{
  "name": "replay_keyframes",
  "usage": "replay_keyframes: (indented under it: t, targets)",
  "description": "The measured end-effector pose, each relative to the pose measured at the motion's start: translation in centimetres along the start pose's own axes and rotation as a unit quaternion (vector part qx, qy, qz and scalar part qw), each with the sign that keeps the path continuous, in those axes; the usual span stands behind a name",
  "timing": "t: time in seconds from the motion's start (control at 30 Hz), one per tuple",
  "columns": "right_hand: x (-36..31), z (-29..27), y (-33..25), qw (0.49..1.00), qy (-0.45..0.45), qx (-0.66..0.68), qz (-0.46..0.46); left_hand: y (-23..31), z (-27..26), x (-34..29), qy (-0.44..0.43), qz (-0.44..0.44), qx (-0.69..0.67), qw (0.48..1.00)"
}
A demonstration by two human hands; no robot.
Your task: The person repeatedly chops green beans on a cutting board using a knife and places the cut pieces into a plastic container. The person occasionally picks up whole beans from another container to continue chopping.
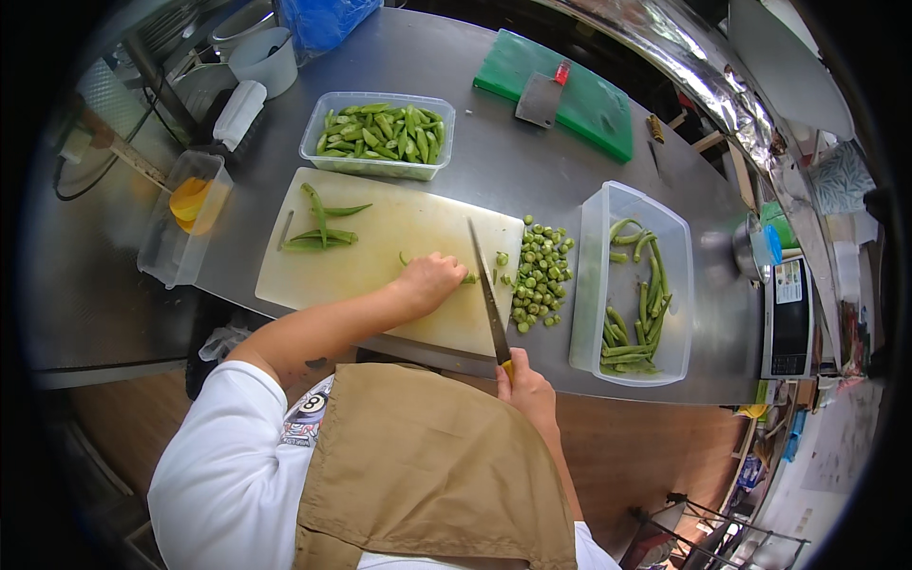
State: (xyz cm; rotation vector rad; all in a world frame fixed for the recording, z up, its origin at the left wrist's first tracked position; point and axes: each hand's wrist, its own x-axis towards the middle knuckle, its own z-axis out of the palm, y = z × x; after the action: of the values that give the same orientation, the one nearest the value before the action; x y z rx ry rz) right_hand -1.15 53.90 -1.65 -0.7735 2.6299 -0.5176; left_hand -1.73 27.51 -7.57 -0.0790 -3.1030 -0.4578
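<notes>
On the white cutting board (370,223), my left hand (432,282) is closed around an okra pod (469,278), whose end pokes out toward the blade. My right hand (528,388) grips the yellow handle of a long knife (488,290), its blade lying across the board's right part. A few whole okra pods (323,237) rest at the board's upper left. Cut okra stem ends (543,271) lie heaped on the steel table just right of the board. One small cut piece (502,258) sits on the board beside the blade.
A clear tub (313,154) full of trimmed okra stands behind the board. Another clear tub (591,285) at the right holds several whole pods. Farther back, a cleaver (539,101) overlaps a green cutting board (608,123). Left stands a plastic container (158,249) with something yellow inside.
</notes>
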Motion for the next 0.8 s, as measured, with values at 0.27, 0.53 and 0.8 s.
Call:
replay_keyframes:
  t: [0.27, 0.53, 0.8]
  targets:
    - [2.3, 0.4, -1.7, 0.991, -0.086, -0.101, -0.005, 0.9, -0.5, 0.1, -0.003, -0.009, -0.013, 1.0]
    - [7.4, 2.2, -2.1, 0.996, -0.064, -0.058, 0.0, -0.6, -3.2, -2.8, 0.234, -0.012, -0.43, 0.872]
    - [5.5, 0.9, -3.3, 0.997, -0.042, -0.056, -0.032, -3.5, -0.2, -9.3, 0.214, -0.149, -0.388, 0.884]
